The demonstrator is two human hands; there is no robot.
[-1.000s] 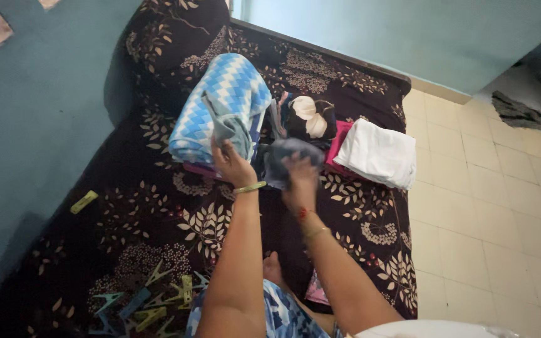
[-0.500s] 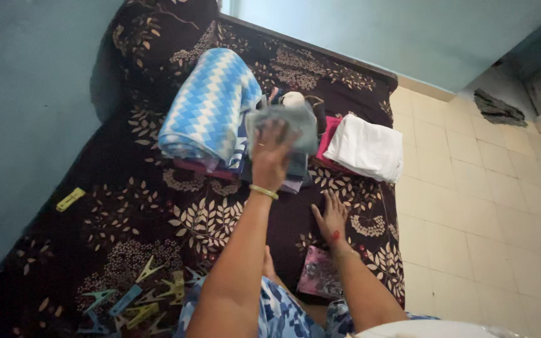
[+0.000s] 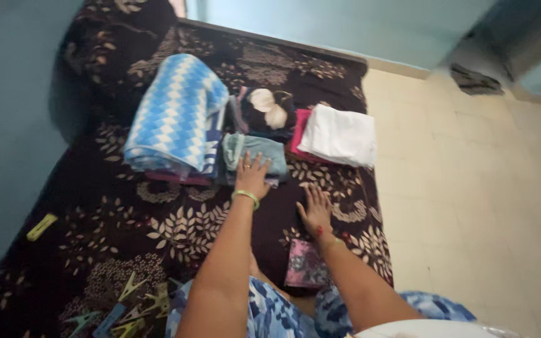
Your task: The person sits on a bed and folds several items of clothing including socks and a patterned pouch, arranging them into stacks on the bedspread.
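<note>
**Desk:** What is the left hand (image 3: 251, 177) doing?

**Photographer:** It lies palm down with fingers spread, pressing on a folded grey-blue cloth garment (image 3: 255, 154). Nothing is gripped; the fingertips rest on the near edge of the cloth. A green bangle sits at the wrist.

**Desk:** And where is that garment?

**Photographer:** On the dark brown mattress cover printed with pale leaf sprays (image 3: 176, 219), just to the right of the rolled blue-and-white zigzag blanket (image 3: 176, 116) and touching it.

**Desk:** The right hand (image 3: 315, 209)?

**Photographer:** Flat and open on the mattress cover, fingers splayed, holding nothing. It is nearer the person than the blanket and well to the blanket's right. A red thread shows at the wrist.

**Desk:** What else surrounds the blanket?

**Photographer:** To its right, beyond the grey-blue garment, a dark bundle topped with two cream rounded pieces (image 3: 269, 111). Further right, a folded white cloth (image 3: 339, 134) lying over a strip of pink fabric (image 3: 298, 133). Nearer the person, a small pink-and-grey patterned folded piece (image 3: 305, 264) lies just beside the right wrist. A heap of plastic clothes pegs in green, yellow and blue (image 3: 129, 307) lies well below the blanket, and a single yellow peg (image 3: 41, 226) sits off to the blanket's lower left.
</note>
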